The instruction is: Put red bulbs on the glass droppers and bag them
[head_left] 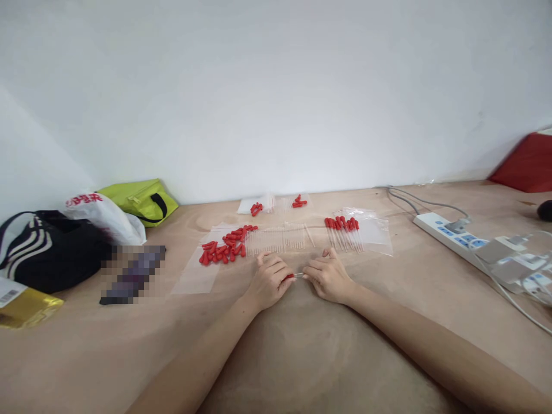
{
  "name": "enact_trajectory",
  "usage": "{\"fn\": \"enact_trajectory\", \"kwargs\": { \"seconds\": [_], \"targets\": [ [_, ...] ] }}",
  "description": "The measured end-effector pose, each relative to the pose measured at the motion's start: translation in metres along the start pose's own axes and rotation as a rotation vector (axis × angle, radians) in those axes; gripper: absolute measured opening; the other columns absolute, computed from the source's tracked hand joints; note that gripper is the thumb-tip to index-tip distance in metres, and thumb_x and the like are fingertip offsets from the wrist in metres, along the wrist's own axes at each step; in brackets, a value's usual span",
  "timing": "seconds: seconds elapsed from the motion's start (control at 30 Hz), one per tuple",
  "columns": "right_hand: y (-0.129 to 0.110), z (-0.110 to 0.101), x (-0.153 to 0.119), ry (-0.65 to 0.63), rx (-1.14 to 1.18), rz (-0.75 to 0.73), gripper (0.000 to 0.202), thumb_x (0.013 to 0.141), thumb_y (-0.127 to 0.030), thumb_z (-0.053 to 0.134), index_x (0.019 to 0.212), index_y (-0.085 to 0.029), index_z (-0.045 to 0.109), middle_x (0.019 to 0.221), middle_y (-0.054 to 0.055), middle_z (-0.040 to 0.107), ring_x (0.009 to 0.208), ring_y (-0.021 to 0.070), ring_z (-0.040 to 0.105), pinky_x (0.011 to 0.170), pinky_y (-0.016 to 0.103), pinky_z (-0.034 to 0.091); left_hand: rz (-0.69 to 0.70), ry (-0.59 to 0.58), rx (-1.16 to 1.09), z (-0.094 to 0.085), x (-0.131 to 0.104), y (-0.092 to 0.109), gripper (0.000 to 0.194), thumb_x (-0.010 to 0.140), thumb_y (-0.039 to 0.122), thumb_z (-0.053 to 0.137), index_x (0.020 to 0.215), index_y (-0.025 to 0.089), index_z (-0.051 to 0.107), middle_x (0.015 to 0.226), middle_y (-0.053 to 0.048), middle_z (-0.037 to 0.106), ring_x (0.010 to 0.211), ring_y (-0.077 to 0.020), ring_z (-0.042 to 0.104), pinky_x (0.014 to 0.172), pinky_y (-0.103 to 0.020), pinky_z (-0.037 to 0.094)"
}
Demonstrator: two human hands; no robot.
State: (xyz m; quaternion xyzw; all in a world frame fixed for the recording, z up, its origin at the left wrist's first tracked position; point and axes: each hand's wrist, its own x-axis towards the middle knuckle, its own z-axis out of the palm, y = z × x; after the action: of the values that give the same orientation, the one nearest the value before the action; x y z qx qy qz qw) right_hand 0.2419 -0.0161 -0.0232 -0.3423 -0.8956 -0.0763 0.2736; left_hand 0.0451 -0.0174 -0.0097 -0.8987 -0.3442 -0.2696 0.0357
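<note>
My left hand (271, 280) pinches a small red piece (289, 276) near the middle of the table. My right hand (326, 276) is closed on a thin pale stick (298, 275), whose other end meets the red piece. Beyond my left hand lies a pile of loose red pieces (222, 247) on a clear plastic sheet (196, 279). Rows of thin pale sticks (271, 240) are laid out beside the pile. Several sticks with red tops (342, 230) lie together beyond my right hand, next to clear plastic bags (374, 233).
Small red pieces (256, 209) lie on bags near the wall. A white power strip (448, 233) with plugs and cables is at the right. At the left are a green bag (138, 198), a white plastic bag (103, 218) and a black bag (60, 247).
</note>
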Motion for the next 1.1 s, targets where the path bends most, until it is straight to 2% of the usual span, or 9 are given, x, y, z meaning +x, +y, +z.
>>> {"fn": "enact_trajectory", "kwargs": {
  "seconds": [0.17,0.4,0.5,0.57,0.63,0.77,0.9,1.0,1.1],
  "targets": [
    [-0.002,0.003,0.003,-0.017,0.009,0.011,0.029,0.086,-0.019,0.037,0.07,-0.016,0.06,0.061,0.001,0.056,0.058,0.01,0.041,0.068,0.031,0.018,-0.015,-0.012,-0.015,0.0,0.0,0.001,0.016,0.085,0.026,0.046,0.076,0.019,0.058,0.07,0.001,0.064,0.077,-0.0157,0.055,0.092,-0.041,0.019],
    [0.0,-0.004,0.009,-0.071,-0.09,0.007,0.024,0.086,-0.022,0.04,0.084,-0.018,0.063,0.075,0.005,0.06,0.074,0.0155,0.043,0.069,0.033,0.018,-0.118,0.006,0.003,0.0,0.002,-0.003,0.015,0.085,0.025,0.046,0.08,0.022,0.06,0.077,0.001,0.066,0.08,-0.0171,0.056,0.092,-0.044,0.019],
    [0.007,-0.007,0.007,-0.098,-0.115,0.043,0.023,0.083,-0.017,0.041,0.088,-0.018,0.063,0.078,0.007,0.06,0.078,0.0173,0.043,0.07,0.034,0.018,-0.189,0.056,0.031,0.002,0.001,-0.006,0.014,0.084,0.025,0.048,0.094,0.024,0.058,0.09,-0.003,0.064,0.087,-0.0191,0.055,0.092,-0.045,0.022],
    [0.016,-0.008,0.006,-0.075,-0.13,0.192,0.023,0.081,-0.018,0.041,0.09,-0.018,0.063,0.079,0.007,0.061,0.08,0.0186,0.044,0.069,0.034,0.019,-0.289,0.12,0.054,0.004,0.0,-0.008,0.029,0.08,0.025,0.051,0.109,0.022,0.051,0.102,-0.008,0.058,0.096,-0.0222,0.052,0.09,-0.044,0.027],
    [0.027,-0.007,0.008,-0.01,-0.147,0.441,0.025,0.08,-0.019,0.041,0.093,-0.018,0.062,0.081,0.007,0.062,0.081,0.0198,0.046,0.07,0.033,0.02,-0.361,0.15,0.037,0.007,0.0,-0.01,0.04,0.077,0.024,0.054,0.116,0.019,0.045,0.107,-0.011,0.053,0.1,-0.024,0.049,0.087,-0.042,0.034],
    [0.049,-0.003,0.022,0.052,-0.174,0.833,0.027,0.078,-0.021,0.04,0.097,-0.015,0.058,0.085,0.009,0.064,0.087,0.0227,0.05,0.076,0.035,0.021,-0.325,0.067,-0.074,0.011,0.001,-0.013,0.037,0.078,0.021,0.052,0.114,0.017,0.046,0.108,-0.011,0.051,0.1,-0.0221,0.05,0.084,-0.037,0.042],
    [0.061,0.008,0.036,-0.008,-0.218,0.949,0.024,0.079,-0.022,0.038,0.09,-0.015,0.059,0.089,0.012,0.064,0.09,0.0255,0.051,0.079,0.039,0.021,-0.185,-0.053,-0.191,0.01,0.0,-0.011,0.018,0.082,0.02,0.046,0.097,0.018,0.057,0.095,-0.007,0.061,0.091,-0.0188,0.056,0.082,-0.035,0.045],
    [0.065,0.014,0.039,-0.059,-0.244,0.967,0.025,0.079,-0.021,0.037,0.087,-0.014,0.06,0.089,0.014,0.064,0.091,0.027,0.052,0.079,0.04,0.021,-0.066,-0.089,-0.255,0.008,-0.001,-0.009,0.018,0.084,0.02,0.045,0.093,0.018,0.061,0.093,-0.005,0.065,0.091,-0.017,0.058,0.084,-0.033,0.045],
    [0.067,0.015,0.038,-0.085,-0.268,0.97,0.026,0.079,-0.02,0.037,0.087,-0.013,0.06,0.091,0.015,0.064,0.092,0.0275,0.052,0.079,0.041,0.021,-0.048,-0.078,-0.267,0.01,-0.002,-0.009,0.02,0.084,0.021,0.045,0.095,0.018,0.062,0.096,-0.006,0.065,0.095,-0.0167,0.058,0.086,-0.033,0.046]
  ]
}}
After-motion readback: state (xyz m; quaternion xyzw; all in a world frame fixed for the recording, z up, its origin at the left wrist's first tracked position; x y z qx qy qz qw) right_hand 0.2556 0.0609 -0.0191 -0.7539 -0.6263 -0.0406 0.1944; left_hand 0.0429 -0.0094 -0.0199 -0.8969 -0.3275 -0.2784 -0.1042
